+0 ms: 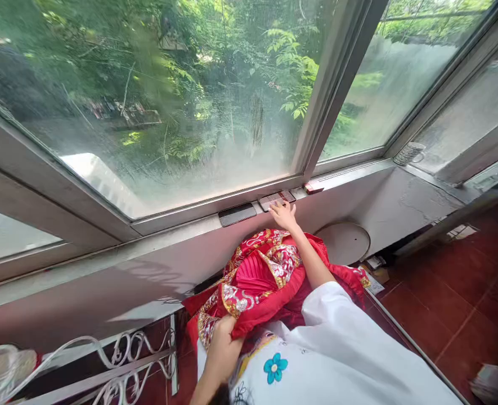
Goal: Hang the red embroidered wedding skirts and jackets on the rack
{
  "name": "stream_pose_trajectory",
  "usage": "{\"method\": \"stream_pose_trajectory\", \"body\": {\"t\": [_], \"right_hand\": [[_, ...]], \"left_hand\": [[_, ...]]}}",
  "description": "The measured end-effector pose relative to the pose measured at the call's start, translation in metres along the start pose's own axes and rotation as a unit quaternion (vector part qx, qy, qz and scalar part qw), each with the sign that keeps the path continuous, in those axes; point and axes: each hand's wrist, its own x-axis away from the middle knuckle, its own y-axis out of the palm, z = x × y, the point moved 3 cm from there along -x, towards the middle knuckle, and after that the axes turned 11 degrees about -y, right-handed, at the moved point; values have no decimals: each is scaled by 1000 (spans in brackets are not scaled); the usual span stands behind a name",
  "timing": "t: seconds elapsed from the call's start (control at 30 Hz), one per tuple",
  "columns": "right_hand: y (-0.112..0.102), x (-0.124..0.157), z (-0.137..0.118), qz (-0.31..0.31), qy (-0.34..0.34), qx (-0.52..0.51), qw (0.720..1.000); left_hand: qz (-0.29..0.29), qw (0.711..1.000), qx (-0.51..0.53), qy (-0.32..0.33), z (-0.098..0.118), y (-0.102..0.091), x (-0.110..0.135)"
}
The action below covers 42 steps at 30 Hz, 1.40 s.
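My left hand (224, 343) is closed round the edge of a bundled red garment (255, 275) with gold and silver embroidery, low in front of my body. Stretched out to the windowsill, my right hand (283, 215) rests its spread fingers on the near edge of a flat phone-like object (269, 200); part of this object is covered by the fingers. Just left of it lies a dark phone (237, 214), flat on the sill. To the right is a small red box (313, 187). The garment's bulk sits below my right forearm.
The narrow windowsill (181, 232) runs under framed glass panes. A patterned mug (409, 153) stands at its far right. Below are a round disc (345, 242) against the wall and a white curled metal rack (117, 365) at lower left. Red tiles (443, 326) cover the floor.
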Motion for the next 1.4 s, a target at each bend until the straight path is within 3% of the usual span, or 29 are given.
{"method": "stream_pose_trajectory", "body": {"t": [0.53,0.63,0.77,0.83,0.9,0.97,1.07,1.2,1.33,1.4], "right_hand": [[1,-2,-4,18,6,-10,1000],[-16,1,-4,37,14,-26,999],[-66,28,6,82,-10,-88,993],[-87,55,15,14,-34,-139,990],[-95,90,24,-111,-40,-166,979],[-90,126,35,-219,-26,-156,963],[-70,171,53,-308,33,-126,942],[-49,209,72,-330,131,-64,933],[-55,229,73,-308,139,-81,938],[-64,233,65,-299,140,-75,941]], "left_hand": [[48,998,43,7,7,-10,-15],[41,998,57,3,4,-10,-16],[60,994,85,12,0,-19,-18],[90,991,95,10,-3,-27,-19],[118,989,90,-2,-4,-34,-20],[133,988,77,-15,-5,-41,-23],[145,987,68,-22,-3,-53,-29],[98,990,93,-26,7,-77,-42],[-42,985,153,-63,28,-98,-46],[-79,978,171,-85,38,-107,-45]]}}
